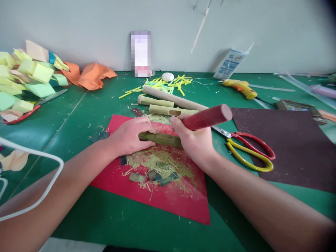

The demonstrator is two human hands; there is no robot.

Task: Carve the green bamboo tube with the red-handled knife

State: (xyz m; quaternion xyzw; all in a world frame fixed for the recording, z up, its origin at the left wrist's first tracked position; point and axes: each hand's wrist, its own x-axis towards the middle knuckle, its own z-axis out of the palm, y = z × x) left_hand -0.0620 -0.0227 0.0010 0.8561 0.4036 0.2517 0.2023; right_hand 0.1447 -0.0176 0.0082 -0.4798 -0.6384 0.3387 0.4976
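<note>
My left hand [133, 135] is wrapped round the left end of a dark green bamboo tube [168, 139] and holds it over a red sheet [115, 189]. My right hand [198, 141] is closed around the red, round-ended wooden handle [207, 117] of a tool at the tube's right end. The hand hides the tool's working part, so I cannot tell its kind. Below the tube, fine shavings [162, 161] and dark bamboo chips [138, 177] lie scattered on the sheet. Beyond my hands lie two pale bamboo pieces with cut-outs [160, 102] and a wooden rod [178, 98].
Scissors with red and yellow handles [252, 154] lie right, partly over a brown sheet [288, 140]. Farther back are a yellow glue gun [240, 87], yellow straw pieces [181, 84] and a phone [141, 52]. Folded papers [39, 73] and other scissors [34, 108] sit left, near a white wire frame [61, 164].
</note>
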